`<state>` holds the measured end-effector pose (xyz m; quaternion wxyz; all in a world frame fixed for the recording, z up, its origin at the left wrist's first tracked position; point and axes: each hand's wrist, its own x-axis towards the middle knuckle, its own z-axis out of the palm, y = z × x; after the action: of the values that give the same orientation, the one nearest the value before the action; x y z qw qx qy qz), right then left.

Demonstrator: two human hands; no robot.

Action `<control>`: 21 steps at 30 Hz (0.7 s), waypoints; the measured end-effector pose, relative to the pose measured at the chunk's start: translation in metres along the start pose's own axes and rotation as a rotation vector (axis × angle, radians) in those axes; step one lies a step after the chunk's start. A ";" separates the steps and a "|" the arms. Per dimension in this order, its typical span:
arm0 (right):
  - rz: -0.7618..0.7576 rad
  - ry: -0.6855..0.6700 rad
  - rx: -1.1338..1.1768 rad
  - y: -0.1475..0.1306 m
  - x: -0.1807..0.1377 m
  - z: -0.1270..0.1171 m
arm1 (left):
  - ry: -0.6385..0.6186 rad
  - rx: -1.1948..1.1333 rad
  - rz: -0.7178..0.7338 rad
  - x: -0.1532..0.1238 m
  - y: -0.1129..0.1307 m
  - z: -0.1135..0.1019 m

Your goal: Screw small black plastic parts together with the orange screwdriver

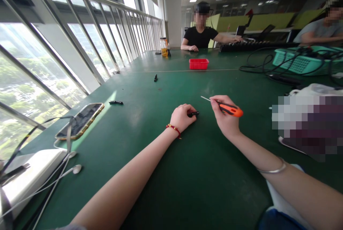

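My left hand rests on the green table, its fingers closed around a small black part whose kind I cannot make out. One end of that part sticks out to the right of my fingers. To the right, my right hand grips a screwdriver with an orange and black handle. Its thin metal shaft points left and away from me, apart from the black part. Two more small black pieces lie further off, one left of my left arm and one towards the middle.
A red tray stands further back. At the left lie a phone, white earphones and a white box. A teal basket with black cables and a plastic bag are at the right. Two people sit beyond.
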<state>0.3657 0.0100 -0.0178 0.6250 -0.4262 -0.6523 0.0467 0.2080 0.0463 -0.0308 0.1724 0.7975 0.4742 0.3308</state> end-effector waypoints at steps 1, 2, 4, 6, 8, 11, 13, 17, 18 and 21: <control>0.001 -0.039 -0.043 0.004 0.001 0.000 | 0.002 -0.013 -0.002 0.000 -0.001 0.000; 0.015 -0.094 -0.095 0.009 0.002 0.000 | 0.004 -0.026 -0.004 0.001 -0.001 0.000; 0.087 -0.235 -0.160 0.020 0.002 0.000 | 0.009 -0.047 -0.004 0.001 -0.002 0.000; 0.113 -0.365 -0.167 0.028 0.001 0.002 | 0.019 -0.053 0.002 0.001 -0.003 0.000; 0.116 -0.453 -0.172 0.034 0.000 0.003 | 0.037 -0.052 0.013 0.001 -0.003 0.001; 0.123 -0.523 -0.195 0.037 -0.001 0.004 | 0.044 -0.060 0.046 0.001 -0.003 0.001; 0.119 -0.539 -0.191 0.037 0.000 0.003 | 0.031 -0.073 0.065 0.002 -0.003 0.002; 0.091 -0.548 -0.195 0.039 0.001 0.002 | 0.027 -0.110 0.077 0.001 -0.001 0.001; 0.089 -0.552 -0.199 0.040 0.002 0.002 | 0.027 -0.120 0.075 0.001 -0.001 0.001; 0.093 -0.569 -0.207 0.041 0.002 0.002 | 0.017 -0.144 0.066 0.001 -0.001 0.000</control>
<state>0.3850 0.0382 -0.0413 0.3678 -0.4869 -0.7821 0.1262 0.2077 0.0477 -0.0306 0.2142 0.7954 0.4240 0.3765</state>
